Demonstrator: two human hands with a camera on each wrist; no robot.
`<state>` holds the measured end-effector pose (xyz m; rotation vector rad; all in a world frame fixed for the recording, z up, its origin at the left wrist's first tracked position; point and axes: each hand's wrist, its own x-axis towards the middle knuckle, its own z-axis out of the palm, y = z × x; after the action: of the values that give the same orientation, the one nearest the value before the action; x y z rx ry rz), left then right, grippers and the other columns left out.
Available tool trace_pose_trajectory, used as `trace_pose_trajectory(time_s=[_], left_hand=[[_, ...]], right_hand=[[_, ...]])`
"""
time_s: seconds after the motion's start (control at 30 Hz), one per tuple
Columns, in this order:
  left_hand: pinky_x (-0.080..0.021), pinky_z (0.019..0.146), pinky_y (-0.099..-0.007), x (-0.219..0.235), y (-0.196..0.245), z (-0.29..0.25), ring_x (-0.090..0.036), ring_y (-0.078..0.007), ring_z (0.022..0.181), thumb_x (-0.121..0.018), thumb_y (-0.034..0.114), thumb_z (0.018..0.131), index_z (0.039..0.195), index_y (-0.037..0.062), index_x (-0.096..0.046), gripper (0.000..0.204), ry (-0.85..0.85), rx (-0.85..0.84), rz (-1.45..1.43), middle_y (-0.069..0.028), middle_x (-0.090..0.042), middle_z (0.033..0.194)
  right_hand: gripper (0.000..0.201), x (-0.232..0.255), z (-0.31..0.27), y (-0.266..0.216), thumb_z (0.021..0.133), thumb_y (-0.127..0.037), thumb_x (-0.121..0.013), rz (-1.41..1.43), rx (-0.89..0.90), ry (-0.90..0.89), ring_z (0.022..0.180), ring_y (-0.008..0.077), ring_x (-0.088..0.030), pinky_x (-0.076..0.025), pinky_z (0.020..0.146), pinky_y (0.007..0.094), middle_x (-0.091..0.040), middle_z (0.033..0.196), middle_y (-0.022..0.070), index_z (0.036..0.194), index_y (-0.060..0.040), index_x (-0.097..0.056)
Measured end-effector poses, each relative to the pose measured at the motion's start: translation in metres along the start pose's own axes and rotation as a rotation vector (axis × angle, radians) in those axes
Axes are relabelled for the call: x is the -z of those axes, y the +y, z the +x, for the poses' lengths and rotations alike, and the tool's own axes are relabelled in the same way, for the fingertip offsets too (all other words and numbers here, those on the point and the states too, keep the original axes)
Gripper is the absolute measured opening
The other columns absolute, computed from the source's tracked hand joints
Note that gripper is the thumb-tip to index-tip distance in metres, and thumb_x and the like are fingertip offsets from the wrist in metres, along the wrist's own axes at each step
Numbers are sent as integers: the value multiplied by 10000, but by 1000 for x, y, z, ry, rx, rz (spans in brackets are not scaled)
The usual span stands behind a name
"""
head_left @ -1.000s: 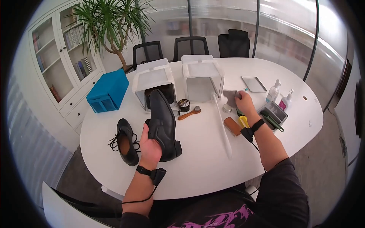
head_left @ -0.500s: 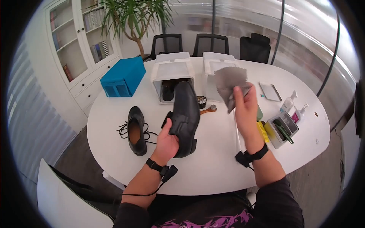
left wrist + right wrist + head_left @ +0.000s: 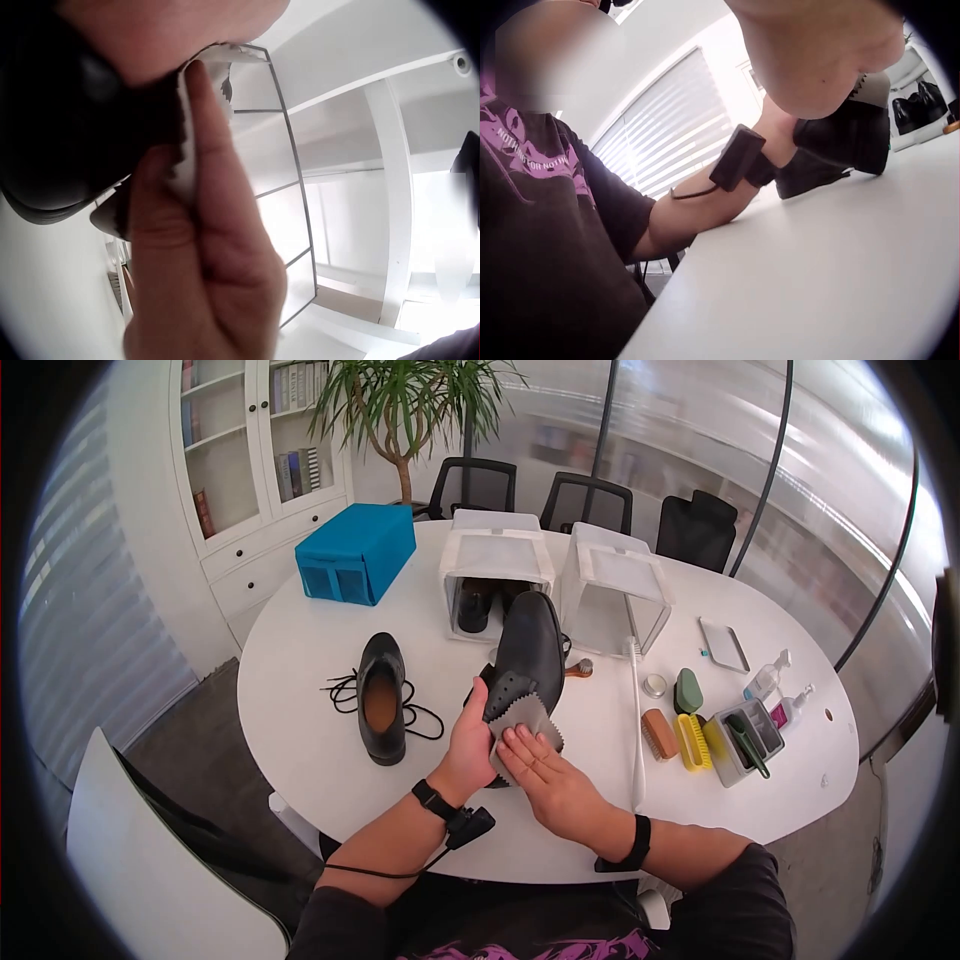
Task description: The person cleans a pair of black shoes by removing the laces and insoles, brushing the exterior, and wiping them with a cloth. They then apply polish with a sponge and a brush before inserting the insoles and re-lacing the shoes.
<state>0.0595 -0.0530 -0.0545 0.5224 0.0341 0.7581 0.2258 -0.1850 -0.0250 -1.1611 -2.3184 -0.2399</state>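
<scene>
My left hand (image 3: 467, 755) holds a black leather shoe (image 3: 530, 645) at its heel end, toe pointing away from me, over the front of the table. My right hand (image 3: 565, 795) lays a grey cloth (image 3: 522, 715) with zigzag edges against the shoe's rear side, fingers stretched across it. In the left wrist view, the cloth (image 3: 185, 142) runs between the thumb and fingers of my right hand (image 3: 202, 262). Left of my hands, a second black shoe (image 3: 380, 647) stands on the table with its laces spread loose.
Two white boxes (image 3: 497, 552) stand at the back, one with dark shoes inside, beside a blue box (image 3: 350, 550). A long white stick (image 3: 637, 740) lies right of my hands. Farther right are brushes (image 3: 692, 742), a grey caddy (image 3: 735, 760) and pump bottles (image 3: 790, 705).
My right hand has lifted the grey cloth from the table's right side and brought it left onto the held shoe. The shoe stays in my left hand. The head view has turned left.
</scene>
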Motion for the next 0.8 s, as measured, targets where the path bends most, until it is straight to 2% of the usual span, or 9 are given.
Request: trace_pose_trajectory(time_s=[0.1, 0.17, 0.2, 0.27, 0.3, 0.4, 0.63, 0.73, 0.8], left_hand=[[-498, 1281, -464, 2, -4, 6, -644, -287, 1471, -378, 671, 1230, 1666, 39, -545, 786, -96, 8, -78, -125, -653, 1635], [-466, 1312, -489, -12, -14, 6, -629, -305, 1515, -385, 654, 1235, 1671, 56, -559, 760, 120, -163, 149, -129, -653, 1663], [-466, 1312, -489, -15, -14, 3, -629, -305, 1515, -385, 654, 1235, 1671, 56, -559, 760, 117, -153, 156, -129, -653, 1663], [-447, 1332, -494, -21, -12, 0, -600, -303, 1559, -381, 642, 1239, 1692, 51, -534, 760, 73, -10, 51, -127, -630, 1696], [-505, 1275, -480, -23, -12, 0, -638, -276, 1506, -337, 669, 1238, 1716, 68, -501, 785, 86, 3, 75, -106, -630, 1682], [-494, 1286, -475, -32, -13, -4, -632, -277, 1514, -337, 663, 1240, 1721, 67, -494, 781, 135, 11, 89, -104, -628, 1685], [-464, 1313, -464, -32, -17, -3, -626, -282, 1510, -348, 644, 1245, 1702, 60, -518, 761, 84, -53, 32, -111, -639, 1669], [-475, 1295, -461, -15, -13, -2, -649, -287, 1459, -344, 669, 1237, 1683, 75, -544, 770, 123, -36, 78, -111, -659, 1639], [-469, 1290, -454, -26, -3, -6, -667, -291, 1428, -353, 700, 1220, 1656, 76, -579, 793, 187, 52, 125, -117, -686, 1620]], right_hand=[[756, 2, 8, 11, 954, 93, -643, -27, -45, 21, 1631, 420, -519, -416, 1359, 564, -558, 1725, 248, 1695, 45, -505], [740, 12, 34, 28, 988, 84, -623, -53, -84, 117, 1634, 424, -510, -413, 1359, 561, -555, 1725, 253, 1712, 39, -479], [724, 18, 45, 37, 1022, 75, -603, -78, -124, 207, 1638, 428, -501, -409, 1360, 559, -551, 1725, 258, 1729, 34, -452], [713, 28, 66, 65, 1044, 59, -598, -120, -172, 257, 1636, 433, -499, -403, 1365, 547, -545, 1729, 261, 1737, 33, -436], [702, 30, 71, 75, 1065, 42, -594, -159, -209, 295, 1635, 439, -496, -397, 1370, 536, -540, 1733, 263, 1745, 33, -420], [694, 32, 76, 83, 1075, 55, -569, -80, -288, 276, 1663, 464, -440, -385, 1375, 533, -476, 1774, 282, 1750, 34, -407], [706, 13, 13, 15, 1068, 58, -553, 31, -255, 129, 1693, 501, -376, -384, 1375, 550, -388, 1813, 324, 1747, 84, -364], [647, 3, -10, -16, 1065, 45, -573, 124, -241, 16, 1683, 513, -395, -388, 1371, 568, -419, 1789, 343, 1693, 109, -431], [561, -4, -18, -26, 1061, 34, -590, 71, -91, -49, 1683, 509, -401, -378, 1375, 576, -447, 1774, 340, 1612, 117, -520]])
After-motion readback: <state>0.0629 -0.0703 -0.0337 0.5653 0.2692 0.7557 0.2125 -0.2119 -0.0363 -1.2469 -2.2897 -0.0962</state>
